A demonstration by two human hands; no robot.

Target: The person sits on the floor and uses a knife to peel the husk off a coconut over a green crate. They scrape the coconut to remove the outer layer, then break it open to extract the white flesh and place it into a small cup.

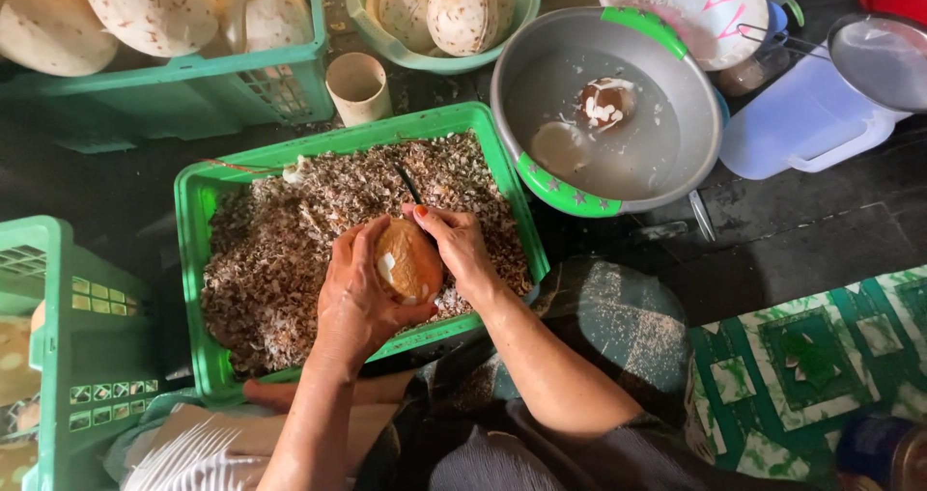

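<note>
My left hand [354, 296] cups a brown, partly peeled coconut [407, 261] over a green plastic crate [198, 223] filled with brown shavings. My right hand [461, 248] presses against the coconut's right side and grips a small dark-bladed knife [409, 184], whose blade points away from me above the coconut. White patches show where the brown skin is cut off.
A grey metal basin [666, 95] with water and two coconuts stands to the upper right. Green crates [193, 90] and a green bowl [435, 58] of peeled white coconuts sit at the top, beside a beige cup [358, 87]. A white jug [801, 124] is at right, another green crate [68, 356] at left.
</note>
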